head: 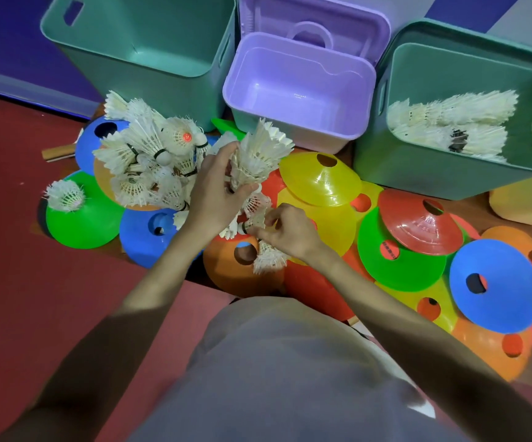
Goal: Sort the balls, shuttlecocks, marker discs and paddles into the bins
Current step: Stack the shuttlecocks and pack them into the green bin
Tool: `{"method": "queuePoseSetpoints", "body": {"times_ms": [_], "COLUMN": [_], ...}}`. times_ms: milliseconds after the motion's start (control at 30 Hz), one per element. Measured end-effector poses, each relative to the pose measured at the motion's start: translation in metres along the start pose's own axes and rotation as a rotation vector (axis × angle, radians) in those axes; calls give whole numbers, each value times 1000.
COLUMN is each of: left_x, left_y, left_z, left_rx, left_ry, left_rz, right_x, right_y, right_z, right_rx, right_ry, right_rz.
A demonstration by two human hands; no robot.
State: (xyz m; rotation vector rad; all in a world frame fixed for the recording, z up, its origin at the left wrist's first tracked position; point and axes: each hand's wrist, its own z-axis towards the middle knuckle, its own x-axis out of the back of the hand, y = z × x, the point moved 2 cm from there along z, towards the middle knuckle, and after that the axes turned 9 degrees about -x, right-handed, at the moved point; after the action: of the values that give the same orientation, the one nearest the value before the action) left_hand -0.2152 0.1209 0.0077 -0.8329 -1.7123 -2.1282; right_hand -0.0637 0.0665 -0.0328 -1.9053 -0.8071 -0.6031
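Right hand (285, 232) pinches shuttlecock (258, 222); left hand (215, 189) grips stack (256, 154).

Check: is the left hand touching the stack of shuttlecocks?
Touching. The head view shows the left hand with fingers and thumb curled round the lower end of the stack of shuttlecocks, holding it up above the yellow disc.

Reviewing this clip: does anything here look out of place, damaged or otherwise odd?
One shuttlecock in the pile glows red at its cork, unlike the plain white ones around it. Several shuttlecocks in that pile look frayed. Otherwise it is ordinary unsorted clutter: the left hand holds a stack, the right hand pinches another.
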Motion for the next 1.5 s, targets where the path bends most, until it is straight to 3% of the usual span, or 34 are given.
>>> {"method": "queuePoseSetpoints", "body": {"times_ms": [133, 267, 467, 567, 767, 867, 1067, 1300, 1500], "left_x": [-3, -4, -12, -21, -54, -72, -113, -177, -222], "left_y": [5, 10, 26, 37, 68, 95, 152, 200, 199], "left_z": [-3, -4, -3, 1, 18, 35, 89, 142, 191], "left_rx": [-14, -15, -33, -44, -136, -247, -357, -370, -271], "left_ry": [-21, -32, -77, -99, -169, -207, -245, -308, -466], "left_rz": [14, 20, 84, 83, 51, 102, 154, 170, 254], "right_x": [3, 30, 98, 126, 146, 161, 211, 274, 302], "right_y": [4, 11, 32, 32, 53, 74, 121, 165, 208], "right_z": [5, -4, -33, -50, -53, -53, -47, -25, 25], "right_rx": [-32, -105, 30, 173, 291, 234, 111, 104, -26], "right_ry": [23, 176, 797, 951, 789, 703, 770, 885, 780], "right_rz": [128, 242, 411, 404, 269, 330, 499, 566, 435]}}
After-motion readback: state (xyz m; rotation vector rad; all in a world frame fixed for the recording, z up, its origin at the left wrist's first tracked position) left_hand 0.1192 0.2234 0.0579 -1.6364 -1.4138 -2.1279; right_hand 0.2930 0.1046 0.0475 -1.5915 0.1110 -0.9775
